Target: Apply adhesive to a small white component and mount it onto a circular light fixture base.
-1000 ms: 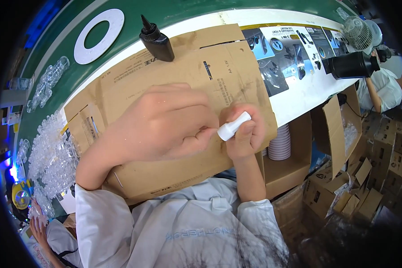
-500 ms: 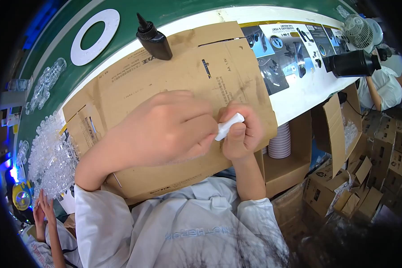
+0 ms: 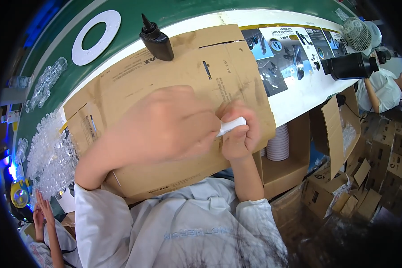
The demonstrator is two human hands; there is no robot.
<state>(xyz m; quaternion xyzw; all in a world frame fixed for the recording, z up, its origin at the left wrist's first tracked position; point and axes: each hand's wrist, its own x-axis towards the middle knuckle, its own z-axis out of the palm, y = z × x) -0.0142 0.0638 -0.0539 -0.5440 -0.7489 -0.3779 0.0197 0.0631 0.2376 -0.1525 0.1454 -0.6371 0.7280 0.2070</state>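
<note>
My right hand [image 3: 242, 139] is closed around a small white tube-like piece [image 3: 233, 125], its rounded end poking out above the thumb. Against the other end of the piece press the curled fingers of my left hand [image 3: 169, 127], which is blurred by motion. Whether it pinches the piece or something smaller is hidden. Both hands are over a flattened brown cardboard sheet [image 3: 134, 96] spread across the table edge in front of me. A black bottle with a pointed nozzle [image 3: 158, 44] rests on the sheet's far part.
Clear plastic parts [image 3: 51, 156] are heaped at left, near another person's hands [image 3: 44, 210]. A white ring [image 3: 78, 49] lies far left. At right are printed sheets [image 3: 295, 53], a black cylinder [image 3: 353, 67], a fan [image 3: 357, 33], stacked pale round pieces [image 3: 278, 145] and cartons [image 3: 321, 192].
The white piece has tilted slightly flatter between my hands, and my left hand has shifted slightly. Both hands stay together over the cardboard.
</note>
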